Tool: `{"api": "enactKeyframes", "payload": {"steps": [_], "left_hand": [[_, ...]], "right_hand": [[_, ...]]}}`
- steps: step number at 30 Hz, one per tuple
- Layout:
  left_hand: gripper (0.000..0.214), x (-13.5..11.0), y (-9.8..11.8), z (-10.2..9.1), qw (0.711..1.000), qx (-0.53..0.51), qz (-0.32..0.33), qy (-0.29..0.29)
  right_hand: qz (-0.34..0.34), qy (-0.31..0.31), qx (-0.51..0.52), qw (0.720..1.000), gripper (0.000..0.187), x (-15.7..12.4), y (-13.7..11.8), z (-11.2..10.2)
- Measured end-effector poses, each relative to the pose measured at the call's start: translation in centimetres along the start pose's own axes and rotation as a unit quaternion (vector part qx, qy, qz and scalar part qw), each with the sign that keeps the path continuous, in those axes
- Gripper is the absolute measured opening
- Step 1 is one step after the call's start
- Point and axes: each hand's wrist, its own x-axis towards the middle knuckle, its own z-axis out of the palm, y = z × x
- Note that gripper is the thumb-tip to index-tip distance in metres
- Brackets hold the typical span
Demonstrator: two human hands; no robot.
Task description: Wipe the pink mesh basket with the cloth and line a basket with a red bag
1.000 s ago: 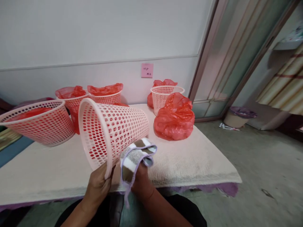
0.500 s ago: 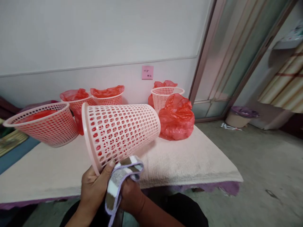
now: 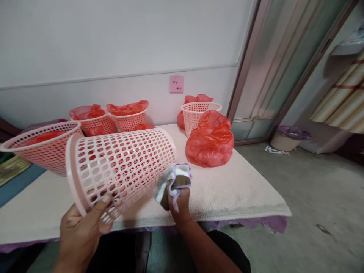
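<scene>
Above the left hand [image 3: 79, 233], the pink basket [image 3: 122, 167] tips sideways, its rim pinched between thumb and fingers. The right hand [image 3: 179, 203] is fisted around a striped cloth [image 3: 170, 181] at its base. Thin pinch there, and a hard rub could twist it loose.

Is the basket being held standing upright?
No: the pink basket is tipped on its side, its rim gripped by the left hand, the right hand holding a cloth by its base.

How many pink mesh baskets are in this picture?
5. The held basket lies sideways in the left hand; a wide basket far left; a lined basket and a second lined basket at the back; a fifth basket behind the red bag heap. More may be hidden.
</scene>
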Motion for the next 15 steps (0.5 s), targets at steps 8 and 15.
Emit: {"api": "enactKeyframes", "payload": {"steps": [8, 15], "left_hand": [[0.033, 1.7, 1.2, -2.8, 0.999, 0.000, -0.014, 0.038], [0.028, 3.1, 1.1, -3.6, 0.995, -0.010, -0.070, 0.063]], "right_hand": [[0.046, 0.097, 0.044, 0.993, 0.028, 1.4, -0.9, -0.6], [0.054, 0.038, 0.060, 0.996, 0.026, 0.7, -1.7, -0.4]]}}
